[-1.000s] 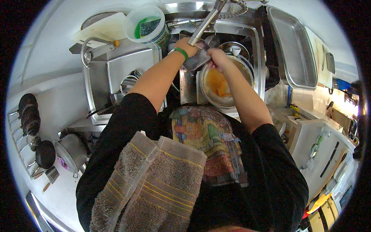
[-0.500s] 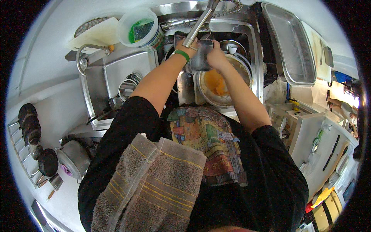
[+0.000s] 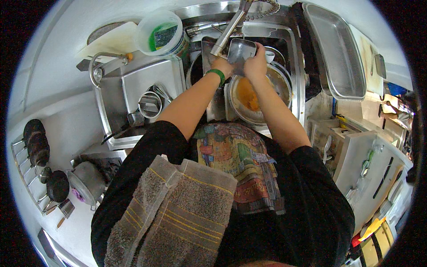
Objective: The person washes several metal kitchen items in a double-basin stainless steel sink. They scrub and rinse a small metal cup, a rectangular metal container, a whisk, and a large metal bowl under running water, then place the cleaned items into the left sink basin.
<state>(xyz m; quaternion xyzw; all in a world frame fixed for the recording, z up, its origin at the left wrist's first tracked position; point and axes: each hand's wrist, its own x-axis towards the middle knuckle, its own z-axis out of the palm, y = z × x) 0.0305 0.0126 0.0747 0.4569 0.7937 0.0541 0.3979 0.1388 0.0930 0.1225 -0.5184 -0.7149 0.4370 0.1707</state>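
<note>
A small rectangular metal container (image 3: 241, 50) is tilted over the sink, close by the metal tap spout (image 3: 227, 35). My right hand (image 3: 255, 66) is closed on its right side, with the thumb near the upper rim. At its lower left my left hand (image 3: 221, 66), with a green band at the wrist, is closed against the container; the spout and container partly hide its fingers. Below my right hand sits a wide round pan (image 3: 235, 107) with orange residue inside. A small white cup (image 3: 269, 56) lies just behind that pan.
A second metal basin (image 3: 133, 80) on the left holds a whisk (image 3: 163, 91) and other utensils. Behind it stands a white tub (image 3: 155, 22) with a green sponge (image 3: 165, 36). To the right, a large perforated metal tray (image 3: 338, 53) leans upright. Pans (image 3: 57, 187) hang at far left.
The metal container has turned and shifted right and up, so its inside shows. My right hand moved slightly right with it; my left hand dropped to its lower left.
</note>
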